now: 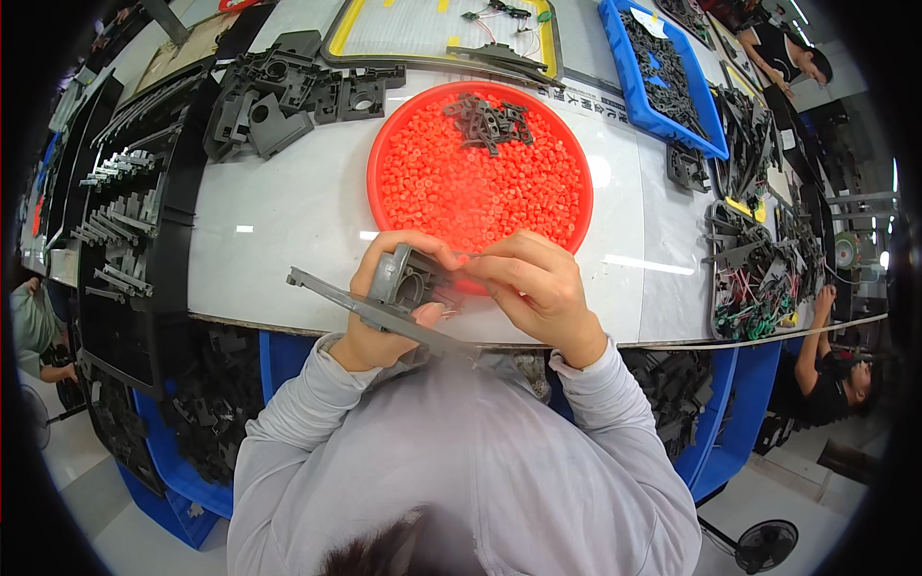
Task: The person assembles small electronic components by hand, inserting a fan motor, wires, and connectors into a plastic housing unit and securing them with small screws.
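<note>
My left hand [357, 338] is closed around a dark grey plastic housing [387, 278] with a round opening and a long flat arm jutting out to the left. My right hand [545, 288] is pinched, its fingertips close to my left index finger at the housing's right side. Whatever those fingertips hold is too small to make out. Just beyond both hands stands a round red tray [375, 178], filled with small red plastic pieces [423, 168]. A little pile of dark grey plastic parts [490, 123] lies on top of them.
Grey plastic housings [274, 106] are heaped at the back left, beside a black rack [178, 230] of long parts. A yellow-rimmed tray [336, 38] and a blue bin [653, 120] stand at the back. Wired parts [754, 278] cover the right side. Other people work at the far right.
</note>
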Demonstrator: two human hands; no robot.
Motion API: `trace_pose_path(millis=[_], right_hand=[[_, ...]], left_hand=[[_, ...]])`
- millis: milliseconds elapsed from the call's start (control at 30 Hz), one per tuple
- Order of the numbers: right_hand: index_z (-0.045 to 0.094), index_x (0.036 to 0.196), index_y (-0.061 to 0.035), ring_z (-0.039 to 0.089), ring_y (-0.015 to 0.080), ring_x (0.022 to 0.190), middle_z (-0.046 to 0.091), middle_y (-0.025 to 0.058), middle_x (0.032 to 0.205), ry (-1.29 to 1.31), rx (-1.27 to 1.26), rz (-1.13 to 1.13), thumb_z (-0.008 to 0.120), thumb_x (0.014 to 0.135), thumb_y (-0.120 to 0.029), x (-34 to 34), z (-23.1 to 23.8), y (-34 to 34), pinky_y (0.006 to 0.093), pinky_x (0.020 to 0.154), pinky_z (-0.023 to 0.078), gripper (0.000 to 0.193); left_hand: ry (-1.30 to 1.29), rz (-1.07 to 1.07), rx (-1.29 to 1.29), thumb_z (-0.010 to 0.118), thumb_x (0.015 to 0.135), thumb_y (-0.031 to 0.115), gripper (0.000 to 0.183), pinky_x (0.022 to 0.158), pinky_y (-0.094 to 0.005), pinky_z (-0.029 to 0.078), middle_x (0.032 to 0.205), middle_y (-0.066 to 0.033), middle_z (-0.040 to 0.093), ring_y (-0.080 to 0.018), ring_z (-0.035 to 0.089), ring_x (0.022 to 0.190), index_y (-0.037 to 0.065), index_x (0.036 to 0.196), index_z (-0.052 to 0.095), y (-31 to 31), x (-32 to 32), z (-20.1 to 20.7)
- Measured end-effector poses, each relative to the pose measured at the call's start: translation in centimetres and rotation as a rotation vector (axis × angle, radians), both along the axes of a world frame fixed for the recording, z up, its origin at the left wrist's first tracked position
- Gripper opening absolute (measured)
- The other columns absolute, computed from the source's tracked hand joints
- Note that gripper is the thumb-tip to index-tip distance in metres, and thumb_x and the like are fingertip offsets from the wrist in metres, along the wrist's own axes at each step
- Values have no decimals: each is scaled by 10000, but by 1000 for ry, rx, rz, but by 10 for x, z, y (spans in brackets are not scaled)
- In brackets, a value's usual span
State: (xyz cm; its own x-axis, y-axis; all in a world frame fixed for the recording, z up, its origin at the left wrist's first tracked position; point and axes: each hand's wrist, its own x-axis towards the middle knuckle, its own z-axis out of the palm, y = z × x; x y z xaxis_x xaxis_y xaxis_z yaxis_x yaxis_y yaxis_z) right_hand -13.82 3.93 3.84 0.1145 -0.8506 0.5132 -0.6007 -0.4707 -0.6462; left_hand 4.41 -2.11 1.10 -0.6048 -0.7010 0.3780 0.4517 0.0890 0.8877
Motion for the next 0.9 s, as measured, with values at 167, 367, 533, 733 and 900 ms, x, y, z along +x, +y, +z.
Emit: trace_pose_path(millis=[167, 367, 533, 733, 900], right_hand=[[634, 876, 0, 593, 211, 660, 627, 96, 778, -34, -30, 32, 656, 658, 74, 0, 4, 1, 290, 555, 460, 232], [623, 858, 11, 590, 216, 639, 625, 97, 750, -107, -42, 44, 663, 687, 65, 7, 12, 4, 292, 553, 455, 183], [632, 810, -54, 570, 206, 650, 602, 46, 705, 40, 0, 75, 688, 662, -69, 12, 15, 0, 311, 574, 466, 159], [590, 872, -67, 546, 214, 663, 531, 45, 707, 217, 39, 191, 606, 675, -67, 7, 17, 1, 327, 581, 455, 198], [581, 900, -66, 537, 222, 678, 509, 49, 720, 246, 55, 217, 579, 670, -72, 4, 22, -2, 330, 579, 454, 230]], left_hand=[[62, -6, 105, 699, 765, 170, 520, 837, -343, 490, 1039, -141, 525, -217, 571, 960, 1, 1148, 392, -5, 0, 2], [131, -9, 167, 696, 772, 167, 517, 814, -353, 523, 1053, -154, 532, -255, 588, 980, 4, 1156, 390, -11, 1, 6], [124, 17, 44, 795, 673, 274, 687, 789, -353, 543, 1050, -154, 546, -267, 571, 1019, 3, 1162, 396, -15, 1, 3], [75, 6, 162, 868, 491, 421, 947, 840, -334, 512, 1082, -147, 557, -226, 571, 1005, 1, 1200, 401, -13, 7, 5], [2, 17, 195, 856, 471, 478, 984, 824, -308, 509, 1078, -125, 565, -191, 568, 986, -1, 1206, 411, -11, 6, 9]])
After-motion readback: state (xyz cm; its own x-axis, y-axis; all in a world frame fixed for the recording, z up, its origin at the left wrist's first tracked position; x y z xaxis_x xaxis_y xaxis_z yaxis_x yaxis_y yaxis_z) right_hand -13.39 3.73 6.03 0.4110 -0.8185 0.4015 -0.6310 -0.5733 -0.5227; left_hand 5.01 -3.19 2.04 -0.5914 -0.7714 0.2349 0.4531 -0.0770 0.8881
